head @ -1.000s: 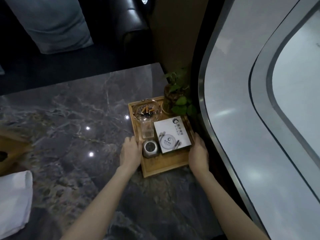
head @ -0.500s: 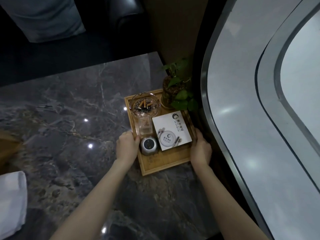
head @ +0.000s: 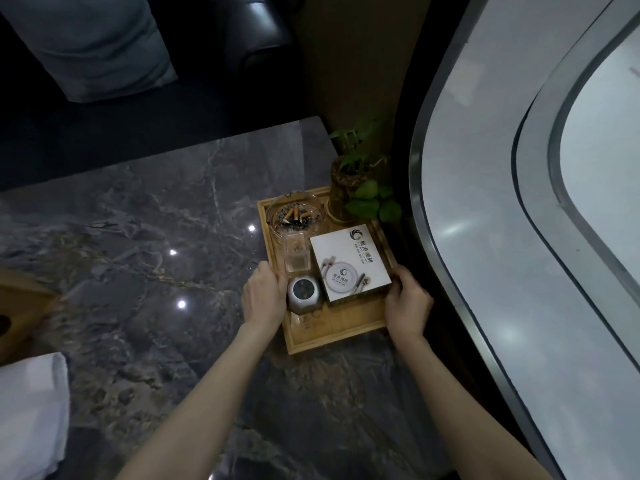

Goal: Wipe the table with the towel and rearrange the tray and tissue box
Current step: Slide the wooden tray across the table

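step: tray placement, part of the rearrange half of the task; no wiping under way right now
tray: wooden tray (head: 332,336) sits at the right edge of the dark marble bench (head: 138,237), close to the far right corner
left hand: left hand (head: 264,298) clamped on the tray's left rim, fingers curled over the edge beside the small metal jar (head: 305,295)
right hand: right hand (head: 408,306) gripping the right rim, fingers wrapped around it next to the white box (head: 349,263)
load: glass ashtray with butts (head: 295,216), clear toothpick holder (head: 296,253), potted plant (head: 353,188) at the far right corner, all upright
towel: white towel (head: 31,417) lies folded at the near left of the bench, well apart from both hands
tissue box: probably the wooden thing (head: 20,306) at the left edge; cropped and blurred, so not certain
lift state: cannot tell whether the tray rests on the bench or is just off it
next: judged, square the tray to the corner, keep it level so the plant and ashtray don't tip, then let go and deal with the tissue box
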